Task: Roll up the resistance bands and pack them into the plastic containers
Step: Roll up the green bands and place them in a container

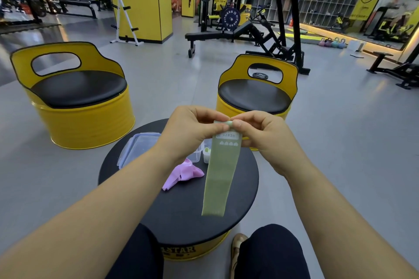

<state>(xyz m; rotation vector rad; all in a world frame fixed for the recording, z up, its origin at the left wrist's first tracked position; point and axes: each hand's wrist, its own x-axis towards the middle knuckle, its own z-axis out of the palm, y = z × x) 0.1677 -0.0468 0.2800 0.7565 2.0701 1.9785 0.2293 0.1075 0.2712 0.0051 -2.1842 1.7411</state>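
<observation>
Left hand [190, 129] and right hand [260, 133] pinch top edge of green band [220, 176]. Below grip: clear container [196, 157], contents hidden; small container [206, 157] holds something green.

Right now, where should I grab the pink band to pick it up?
Probably pinch the pink band at its flat tail nearest you, coming from above: it lies crumpled on the black table, and that end sticks out free.
</observation>
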